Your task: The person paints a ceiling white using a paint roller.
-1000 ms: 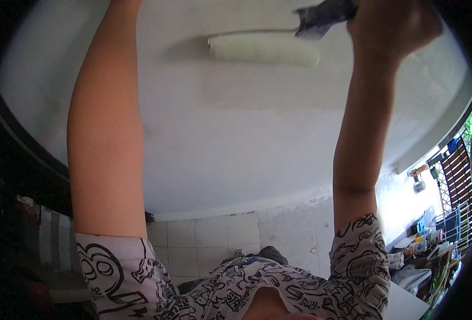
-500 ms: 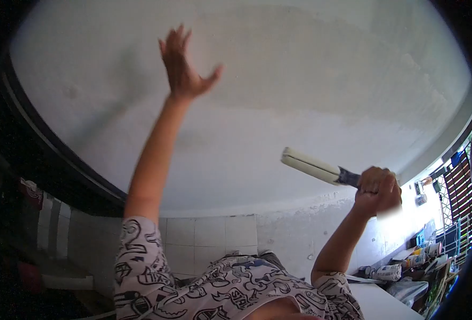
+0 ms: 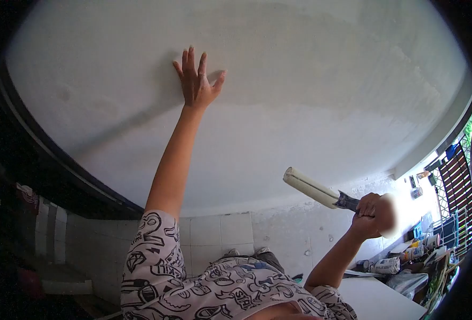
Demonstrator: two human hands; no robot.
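Note:
My left hand [image 3: 196, 80] is raised with its fingers spread and its palm flat against the pale grey-white painted wall [image 3: 310, 74]. My right hand [image 3: 372, 213] is lower, at the right, and grips the dark handle of a paint roller [image 3: 311, 188]. The roller's pale sleeve points up and left, and looks to be held off the wall. Both arms come out of the short sleeves of a white shirt with black doodle print [image 3: 230, 290].
A dark frame [image 3: 44, 144] borders the wall on the left. Pale floor tiles [image 3: 214, 234] lie below. At lower right stand a white tabletop [image 3: 377, 301], paint tins and containers [image 3: 388, 264], and a slatted grille [image 3: 457, 176] with daylight behind it.
My right hand has come down from high on the wall, bringing the roller with it. My left hand has dropped into view and settled flat on the wall.

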